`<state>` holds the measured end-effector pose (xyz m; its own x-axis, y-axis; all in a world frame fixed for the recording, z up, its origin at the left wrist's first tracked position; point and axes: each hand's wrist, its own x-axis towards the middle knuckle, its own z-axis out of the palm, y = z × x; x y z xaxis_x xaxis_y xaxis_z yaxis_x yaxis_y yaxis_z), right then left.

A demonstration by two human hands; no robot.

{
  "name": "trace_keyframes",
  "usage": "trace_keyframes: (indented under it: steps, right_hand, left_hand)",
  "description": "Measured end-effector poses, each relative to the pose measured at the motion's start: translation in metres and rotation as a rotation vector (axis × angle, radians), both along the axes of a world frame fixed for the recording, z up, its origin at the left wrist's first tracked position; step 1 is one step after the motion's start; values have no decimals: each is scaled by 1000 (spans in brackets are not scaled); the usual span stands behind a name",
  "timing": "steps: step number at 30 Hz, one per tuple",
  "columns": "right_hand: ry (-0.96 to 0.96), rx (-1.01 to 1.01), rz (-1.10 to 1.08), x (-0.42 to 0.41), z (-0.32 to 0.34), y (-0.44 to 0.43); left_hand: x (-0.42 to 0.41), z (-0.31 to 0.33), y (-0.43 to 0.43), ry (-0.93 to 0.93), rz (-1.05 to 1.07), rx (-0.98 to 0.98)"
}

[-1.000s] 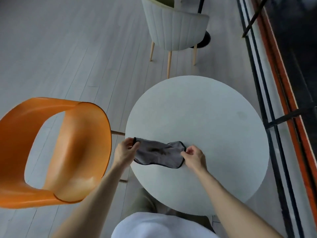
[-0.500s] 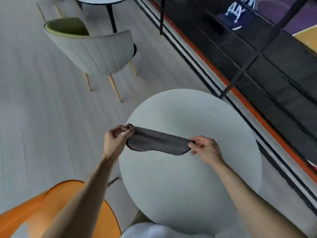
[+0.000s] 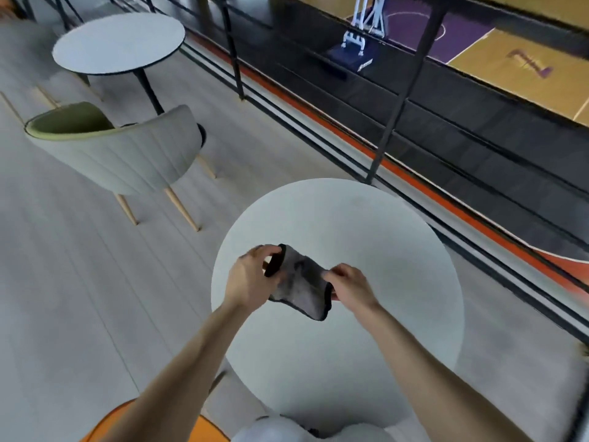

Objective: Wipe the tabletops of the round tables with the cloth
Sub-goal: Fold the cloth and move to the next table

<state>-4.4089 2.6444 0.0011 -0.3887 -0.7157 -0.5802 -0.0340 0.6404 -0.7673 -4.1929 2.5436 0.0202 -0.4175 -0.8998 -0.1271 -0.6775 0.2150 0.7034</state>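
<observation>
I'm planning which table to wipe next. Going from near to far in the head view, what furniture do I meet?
Orange chair → near round table → grey chair → far round table.

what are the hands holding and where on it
The grey cloth: left hand grips its far-left end, right hand pinches its near-right end.

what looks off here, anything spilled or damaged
Nothing stands out. The left hand and right hand hold the cloth bunched over the near table; no clear spill or damage shows there or on the far table.
</observation>
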Motion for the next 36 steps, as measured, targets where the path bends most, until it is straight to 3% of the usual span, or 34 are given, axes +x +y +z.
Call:
trace_keyframes:
  steps: [4,6,9,12,15,18,22,26,31,36]
  right_hand:
    - [-217,-86,-114,18,-4,-2]
    - [-228,-97,-144,19,-2,0]
    - [-123,-135,-59,18,-6,5]
    - [-81,-193,28,23,-8,7]
    - [-201,-251,31,24,-7,10]
    - [-278,-254,-38,21,-5,9]
    - [-295,-128,-8,20,-4,-3]
    - [-263,-97,-100,45,-10,-22]
    - [7,63,-198,80,-37,-48]
    - [-44,228,-303,110,-58,-45]
  left_hand:
    - [-24,15,44,26,-278,135]
    - [-24,13,51,101,-308,178]
    - [-15,5,49,140,-174,155]
    - [4,-5,38,174,105,92]
    - [29,-16,16,141,208,349]
    - [41,-19,-5,112,52,609]
    - [45,-19,-32,141,-108,592]
    - [42,-25,-68,281,-86,696]
    - [51,-56,-119,8,-304,654]
    - [48,-81,-132,-73,-263,485]
